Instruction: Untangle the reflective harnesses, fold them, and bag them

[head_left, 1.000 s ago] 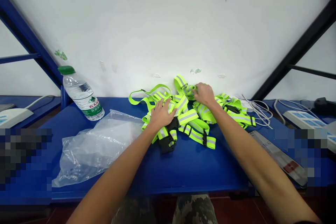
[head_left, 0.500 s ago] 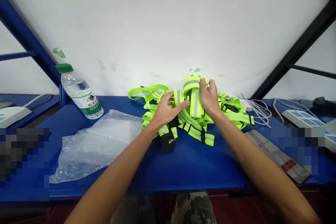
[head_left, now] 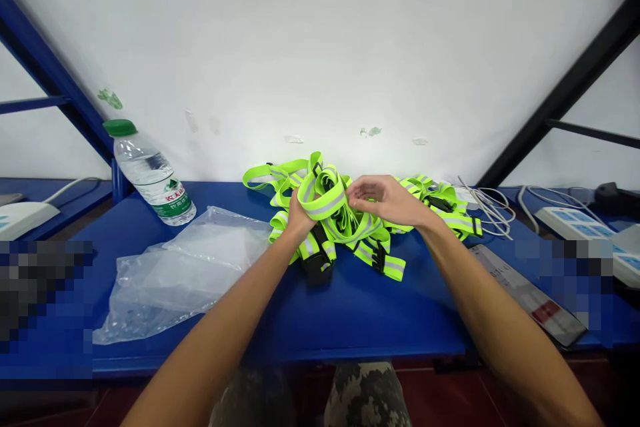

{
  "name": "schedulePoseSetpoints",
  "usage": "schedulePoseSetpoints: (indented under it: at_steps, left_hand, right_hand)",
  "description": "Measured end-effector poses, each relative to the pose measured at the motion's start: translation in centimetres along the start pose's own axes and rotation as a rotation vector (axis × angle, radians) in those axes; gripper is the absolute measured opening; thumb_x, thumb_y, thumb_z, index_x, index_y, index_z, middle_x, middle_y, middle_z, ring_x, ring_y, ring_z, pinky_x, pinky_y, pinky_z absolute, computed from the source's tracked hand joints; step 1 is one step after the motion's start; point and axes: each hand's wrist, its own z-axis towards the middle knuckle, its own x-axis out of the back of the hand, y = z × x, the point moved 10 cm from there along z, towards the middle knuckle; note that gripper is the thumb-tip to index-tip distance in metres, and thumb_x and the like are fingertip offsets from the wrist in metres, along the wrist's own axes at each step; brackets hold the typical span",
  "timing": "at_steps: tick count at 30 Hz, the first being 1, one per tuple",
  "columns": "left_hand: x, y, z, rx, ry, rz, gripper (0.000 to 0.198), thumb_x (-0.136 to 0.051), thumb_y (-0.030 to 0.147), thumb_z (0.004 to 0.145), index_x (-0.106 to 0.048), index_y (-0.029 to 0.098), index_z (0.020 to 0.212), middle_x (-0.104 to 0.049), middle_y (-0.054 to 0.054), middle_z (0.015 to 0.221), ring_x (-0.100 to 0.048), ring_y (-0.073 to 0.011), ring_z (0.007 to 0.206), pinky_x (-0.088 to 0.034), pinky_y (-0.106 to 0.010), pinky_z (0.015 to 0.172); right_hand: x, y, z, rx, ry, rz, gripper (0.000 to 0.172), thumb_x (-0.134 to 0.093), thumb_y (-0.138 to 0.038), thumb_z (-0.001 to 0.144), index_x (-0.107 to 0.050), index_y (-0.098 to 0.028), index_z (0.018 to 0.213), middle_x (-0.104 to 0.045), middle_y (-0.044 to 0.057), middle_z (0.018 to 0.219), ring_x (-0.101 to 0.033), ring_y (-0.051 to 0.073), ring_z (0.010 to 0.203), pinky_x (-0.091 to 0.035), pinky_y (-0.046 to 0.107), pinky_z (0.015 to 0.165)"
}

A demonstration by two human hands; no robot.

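A tangled heap of neon-yellow reflective straps with grey stripes and black buckles lies on the blue table against the white wall. My left hand is closed around a looped strap lifted just above the heap. My right hand is beside it on the right, fingers curled and pinching the same bundle of straps. More straps trail off behind my right wrist.
A crumpled clear plastic bag lies left of the heap. A water bottle with a green cap leans at the back left. White cables, a power strip and a flat grey device sit on the right.
Both hands lifted off the heap and came together. The strap my right hand raised now sits as a loop in my left hand.
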Motion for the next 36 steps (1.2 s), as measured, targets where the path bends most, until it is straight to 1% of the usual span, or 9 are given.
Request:
schedulePoseSetpoints:
  at_steps: [5, 10, 14, 20, 25, 27, 30, 33, 36]
  left_hand:
    - [-0.5, 1.1, 0.0, -0.14, 0.001, 0.065, 0.032, -0.075, 0.035, 0.072, -0.07, 0.018, 0.099, -0.073, -0.006, 0.107, -0.064, -0.0292, 0.11, -0.052, -0.04, 0.096]
    - [-1.2, 2.5, 0.0, -0.2, -0.055, 0.107, 0.046, -0.076, 0.033, 0.073, -0.066, 0.022, 0.116, -0.071, -0.006, 0.116, -0.062, -0.027, 0.116, -0.048, -0.041, 0.104]
    - [-1.0, 3.2, -0.1, -0.247, -0.009, 0.205, 0.054, -0.072, 0.029, 0.077, -0.059, 0.022, 0.129, -0.069, -0.009, 0.12, -0.06, -0.0269, 0.12, -0.043, -0.042, 0.109]
    - [0.0, 4.9, -1.5, -0.298, 0.171, 0.435, 0.092, -0.08, 0.028, 0.068, -0.035, 0.019, 0.148, -0.041, -0.016, 0.151, -0.038, -0.0316, 0.141, -0.029, -0.046, 0.118]
    - [-1.2, 5.7, -2.2, -0.29, 0.119, 0.593, 0.055, -0.074, 0.033, 0.074, -0.061, 0.019, 0.125, -0.046, -0.013, 0.148, -0.027, -0.035, 0.145, -0.02, -0.054, 0.12]
    - [-1.9, 5.8, -2.3, -0.293, 0.062, 0.574, 0.058, -0.077, 0.033, 0.072, -0.061, 0.019, 0.126, -0.053, -0.012, 0.143, -0.025, -0.0347, 0.147, -0.019, -0.053, 0.12]
    - [-3.0, 5.7, -2.2, -0.288, -0.068, 0.391, 0.073, -0.078, 0.032, 0.071, -0.053, 0.017, 0.138, -0.06, -0.013, 0.136, -0.043, -0.0316, 0.138, -0.031, -0.047, 0.117]
    - [-3.3, 4.9, -1.5, -0.192, -0.157, 0.134, 0.055, -0.073, 0.034, 0.076, -0.062, 0.016, 0.127, -0.066, -0.011, 0.128, -0.06, -0.0284, 0.12, -0.044, -0.042, 0.106]
    - [-2.2, 3.7, -0.6, -0.071, -0.088, 0.021, 0.043, -0.073, 0.033, 0.074, -0.068, 0.015, 0.113, -0.071, -0.009, 0.117, -0.064, -0.0281, 0.111, -0.048, -0.041, 0.1]
  right_hand:
    - [-0.6, 0.4, 0.0, -0.014, 0.047, -0.369, 0.022, -0.072, -0.038, 0.075, -0.066, -0.019, 0.084, -0.071, 0.007, 0.087, -0.065, 0.024, 0.084, -0.051, 0.038, 0.077]
    - [-0.9, 1.7, 0.2, -0.035, 0.111, -0.168, 0.033, -0.07, -0.034, 0.074, -0.059, -0.019, 0.101, -0.069, 0.007, 0.097, -0.064, 0.022, 0.086, -0.051, 0.037, 0.077]
    - [0.2, 3.2, 0.3, -0.082, 0.259, 0.009, 0.025, -0.064, -0.026, 0.072, -0.049, -0.022, 0.092, -0.06, -0.002, 0.077, -0.055, 0.016, 0.067, -0.044, 0.029, 0.061]
    - [3.7, 3.6, -1.0, -0.151, 0.59, -0.091, 0.026, -0.061, -0.024, 0.072, -0.035, -0.024, 0.077, -0.044, -0.006, 0.064, -0.032, 0.011, 0.054, -0.025, 0.026, 0.052]
    - [5.8, 2.2, -2.4, -0.126, 0.803, -0.233, 0.026, -0.057, -0.02, 0.071, -0.031, -0.025, 0.076, -0.038, -0.007, 0.062, -0.027, 0.011, 0.054, -0.023, 0.028, 0.053]
    - [5.4, 1.6, -2.3, -0.093, 0.778, -0.231, 0.027, -0.057, -0.019, 0.07, -0.031, -0.024, 0.076, -0.039, -0.006, 0.063, -0.028, 0.011, 0.055, -0.024, 0.028, 0.054]
    - [3.6, 1.0, -1.3, -0.042, 0.605, -0.179, 0.025, -0.057, -0.017, 0.069, -0.035, -0.024, 0.078, -0.044, -0.006, 0.065, -0.033, 0.011, 0.056, -0.028, 0.027, 0.057]
    - [2.0, 1.3, -0.5, -0.017, 0.444, -0.051, 0.024, -0.058, -0.017, 0.068, -0.04, -0.024, 0.083, -0.054, -0.004, 0.071, -0.046, 0.013, 0.063, -0.034, 0.027, 0.061]
    - [2.3, 2.2, -0.2, -0.007, 0.425, 0.136, 0.026, -0.062, -0.018, 0.064, -0.046, -0.023, 0.084, -0.063, -0.001, 0.08, -0.059, 0.017, 0.077, -0.042, 0.029, 0.07]
